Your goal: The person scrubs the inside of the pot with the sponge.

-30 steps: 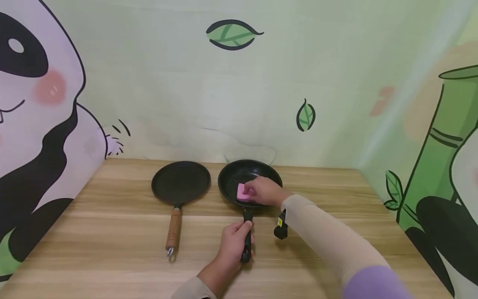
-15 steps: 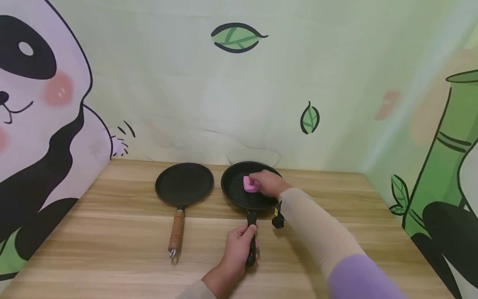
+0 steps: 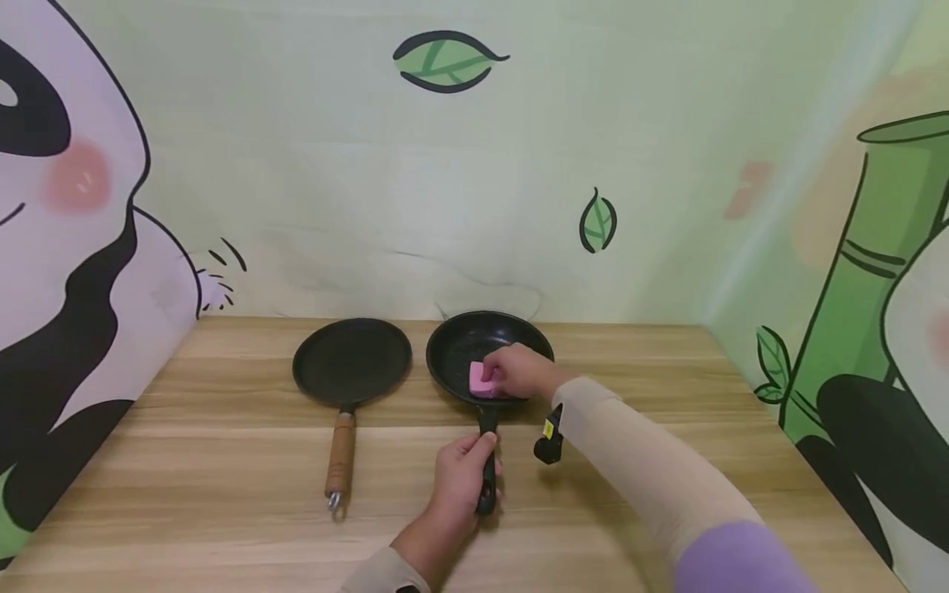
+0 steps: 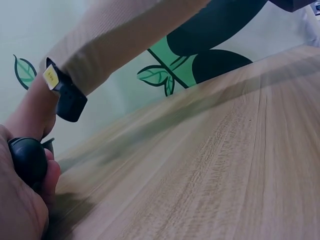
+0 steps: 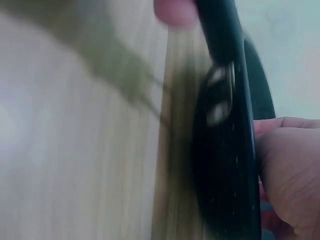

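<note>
A black frying pan [image 3: 454,346] stands at the back middle of the wooden table. My left hand [image 3: 461,478] grips its black handle [image 3: 486,491]; the left wrist view shows the handle's end [image 4: 28,159] inside the curled fingers. Over the pan's inside, my right hand [image 3: 522,371] pinches a pink sponge [image 3: 479,380] against the lower part of the cooking surface. In the right wrist view the pan's side [image 5: 227,165] hides most of the sponge, and part of the right hand [image 5: 292,175] shows beyond the rim.
To the left lies a flat black griddle pan [image 3: 352,361] with a wooden handle [image 3: 341,455] pointing at me. A black wrist camera [image 3: 549,438] hangs under my right sleeve. Behind the table [image 3: 222,445] rises a wall covering [image 3: 334,165] with painted leaves and pandas.
The right hand has slid the sponge up the pan and then back down toward the handle side. My left hand keeps its grip on the handle. The head view has shifted slightly.
</note>
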### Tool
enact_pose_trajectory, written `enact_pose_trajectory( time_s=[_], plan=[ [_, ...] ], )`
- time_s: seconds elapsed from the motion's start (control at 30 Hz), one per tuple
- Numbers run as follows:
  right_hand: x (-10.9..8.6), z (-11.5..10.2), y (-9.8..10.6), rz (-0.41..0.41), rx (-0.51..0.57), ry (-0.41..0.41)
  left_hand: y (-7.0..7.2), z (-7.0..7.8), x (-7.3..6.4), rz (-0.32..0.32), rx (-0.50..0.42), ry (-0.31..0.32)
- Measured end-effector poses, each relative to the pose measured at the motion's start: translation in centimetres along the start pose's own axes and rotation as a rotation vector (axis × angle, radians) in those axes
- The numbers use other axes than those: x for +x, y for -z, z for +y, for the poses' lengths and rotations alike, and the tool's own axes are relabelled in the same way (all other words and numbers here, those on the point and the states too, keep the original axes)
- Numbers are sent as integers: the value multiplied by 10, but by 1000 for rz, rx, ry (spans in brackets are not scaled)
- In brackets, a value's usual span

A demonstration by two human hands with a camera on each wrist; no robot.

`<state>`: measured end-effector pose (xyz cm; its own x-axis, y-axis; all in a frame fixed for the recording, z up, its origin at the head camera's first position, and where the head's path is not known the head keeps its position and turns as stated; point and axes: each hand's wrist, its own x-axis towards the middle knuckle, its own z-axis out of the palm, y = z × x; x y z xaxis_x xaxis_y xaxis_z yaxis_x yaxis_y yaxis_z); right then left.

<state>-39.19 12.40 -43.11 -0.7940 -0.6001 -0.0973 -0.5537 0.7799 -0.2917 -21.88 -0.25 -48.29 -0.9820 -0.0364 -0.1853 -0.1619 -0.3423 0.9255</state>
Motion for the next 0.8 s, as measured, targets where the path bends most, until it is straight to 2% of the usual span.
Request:
enact_pose_trajectory(
  time_s=[0.1, 0.23, 0.4, 0.5, 0.63, 0.7, 0.8],
  plan=[
    [-5, -8, -4, 6, -1, 42, 1, -1, 0, 2, 6, 3],
    [-5, -7, -9, 34, -37, 42, 1, -1, -1, -11, 19, 6],
    [7, 0, -8, 87, -67, 41, -2, -1, 0, -15, 32, -8],
    [17, 7, -9, 122, -86, 0, -3, -2, -1, -19, 34, -1],
    [35, 15, -13, 199, -98, -100, -2, -2, -2, -33, 49, 5],
    [43, 16, -14, 237, -105, -127, -2, -2, -2, -43, 54, 2],
    [50, 15, -15, 247, -110, -136, 0, -2, 0, -31, 54, -15]
  ],
)
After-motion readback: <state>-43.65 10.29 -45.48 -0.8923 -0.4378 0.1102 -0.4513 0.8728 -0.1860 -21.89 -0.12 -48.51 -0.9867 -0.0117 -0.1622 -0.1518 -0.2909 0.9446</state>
